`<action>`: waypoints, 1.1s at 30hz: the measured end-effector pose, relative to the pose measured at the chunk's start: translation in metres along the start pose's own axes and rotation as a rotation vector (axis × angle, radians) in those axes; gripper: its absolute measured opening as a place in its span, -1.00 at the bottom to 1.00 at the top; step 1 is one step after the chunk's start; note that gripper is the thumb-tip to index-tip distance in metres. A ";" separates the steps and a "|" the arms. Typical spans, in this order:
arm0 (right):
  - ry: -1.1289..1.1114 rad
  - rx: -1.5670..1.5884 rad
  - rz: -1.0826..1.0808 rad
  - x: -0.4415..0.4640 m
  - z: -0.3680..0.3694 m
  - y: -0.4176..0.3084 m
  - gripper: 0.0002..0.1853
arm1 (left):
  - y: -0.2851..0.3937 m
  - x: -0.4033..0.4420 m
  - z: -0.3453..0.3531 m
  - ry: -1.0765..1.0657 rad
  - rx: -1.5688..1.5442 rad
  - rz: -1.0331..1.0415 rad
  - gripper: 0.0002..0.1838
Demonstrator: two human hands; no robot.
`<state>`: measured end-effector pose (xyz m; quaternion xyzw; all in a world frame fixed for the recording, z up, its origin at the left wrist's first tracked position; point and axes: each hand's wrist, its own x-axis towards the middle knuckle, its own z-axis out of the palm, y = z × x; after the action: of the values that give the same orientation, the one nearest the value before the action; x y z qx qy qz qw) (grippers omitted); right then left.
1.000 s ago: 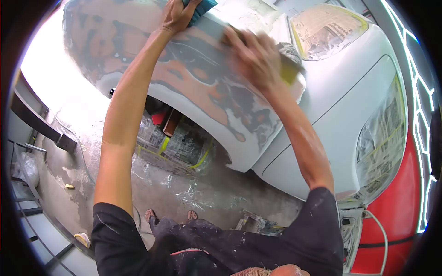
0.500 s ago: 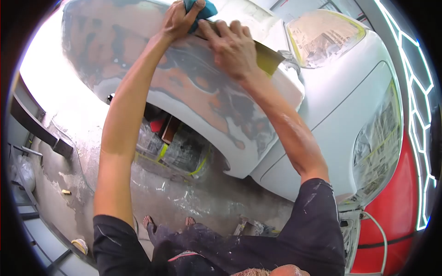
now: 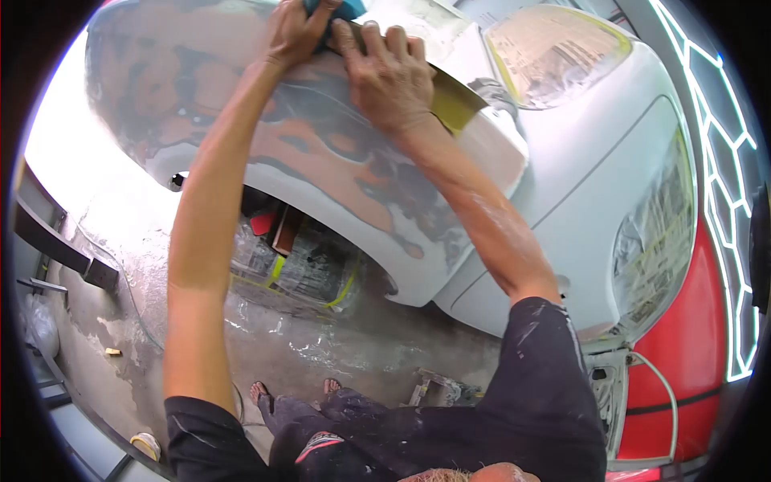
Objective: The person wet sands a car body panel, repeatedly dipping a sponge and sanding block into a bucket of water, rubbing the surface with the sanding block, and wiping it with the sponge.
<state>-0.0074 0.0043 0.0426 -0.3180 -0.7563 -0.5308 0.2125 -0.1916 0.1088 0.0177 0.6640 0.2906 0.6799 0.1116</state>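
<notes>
Beyond the near wheel opening (image 3: pixel 297 249), the patchy car panel (image 3: pixel 321 165) is lying under the right hand (image 3: pixel 391 84), which, having swept in from the right, is clasping a yellowish sheet (image 3: pixel 459 104), apparently shifting the rubbing leftward. Just beside it, the left hand (image 3: pixel 293 34) is gripping a blue cloth (image 3: pixel 347 10) (partly cut off) at the far edge.

Can make out no full word: just tiny, unreadable print on the beige newspaper sheet (image 3: pixel 554 58) right of the right-hand grip (image 3: pixel 391 76), and blurred marks on the red-and-white shirt logo (image 3: pixel 320 444) below.
</notes>
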 end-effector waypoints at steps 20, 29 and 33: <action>-0.071 0.141 -0.007 -0.020 -0.023 0.010 -0.37 | 0.015 -0.003 0.007 0.022 -0.072 -0.006 -0.43; -0.220 -0.028 -0.032 -0.159 -0.111 0.047 -0.51 | 0.006 -0.013 0.019 0.118 0.102 0.023 -0.41; -0.088 -0.035 -0.027 -0.035 -0.020 -0.023 -0.42 | 0.001 -0.002 0.008 0.114 0.065 0.106 -0.43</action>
<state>0.0006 -0.0287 0.0114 -0.3345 -0.7597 -0.5324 0.1661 -0.1839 0.1090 0.0162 0.6418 0.2828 0.7118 0.0368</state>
